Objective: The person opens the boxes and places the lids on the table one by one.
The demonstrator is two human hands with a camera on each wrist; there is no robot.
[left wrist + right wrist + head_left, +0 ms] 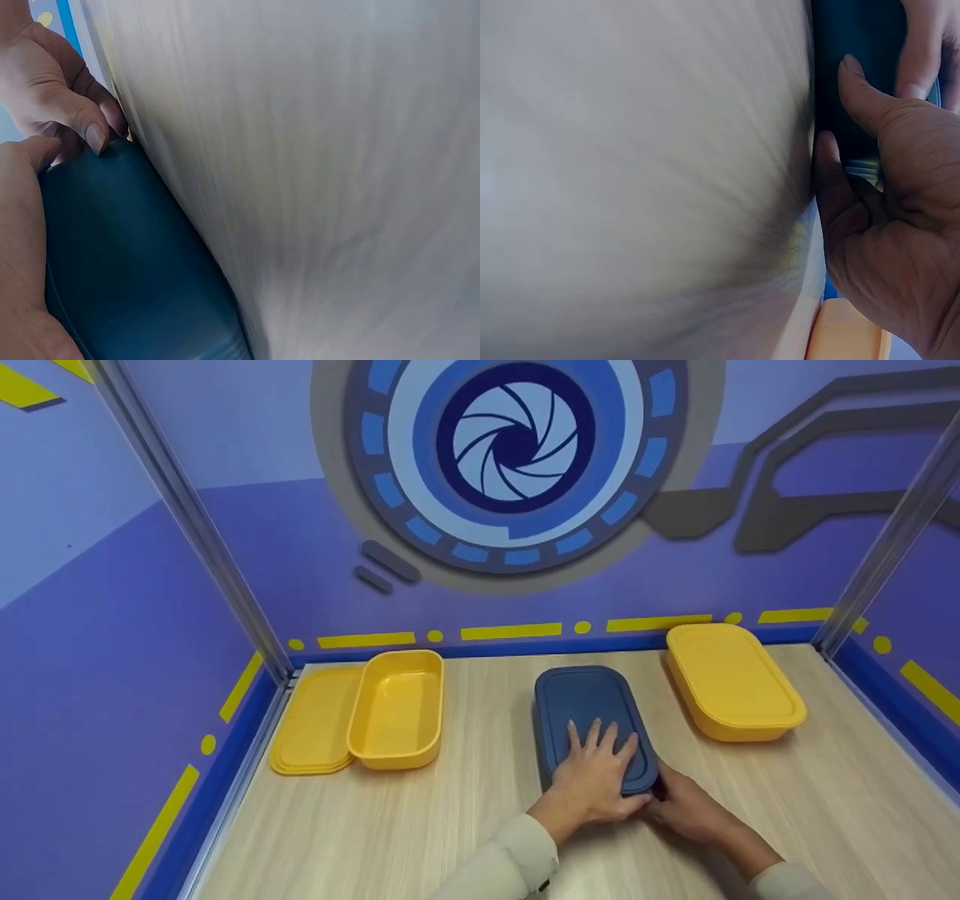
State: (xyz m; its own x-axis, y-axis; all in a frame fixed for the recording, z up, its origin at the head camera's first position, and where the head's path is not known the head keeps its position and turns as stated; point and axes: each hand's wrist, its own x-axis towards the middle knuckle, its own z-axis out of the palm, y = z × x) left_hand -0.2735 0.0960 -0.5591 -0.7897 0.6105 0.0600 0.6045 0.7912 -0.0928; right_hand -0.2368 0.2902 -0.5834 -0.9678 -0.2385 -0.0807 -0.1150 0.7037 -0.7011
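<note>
A dark blue lidded food container (581,694) stands on the wooden table, its lid in place. My left hand (591,781) lies on top, palm down, with fingers spread straight over the lid and the thumb toward the near right corner. At that same corner, my right hand (686,804) grips the container, thumb on the near end and fingers round the right side. In the left wrist view, the thumb of the right hand (56,86) touches the container's blue wall (127,247). Some right fingers are hidden behind the corner in the head view.
To the left, an uncovered yellow container (397,712) overlaps a stack of yellow lids (313,727). At the back right is a yellow container with its lid on (735,675). Printed panels (247,555) wall in the pale wooden table (480,735) at the back and sides.
</note>
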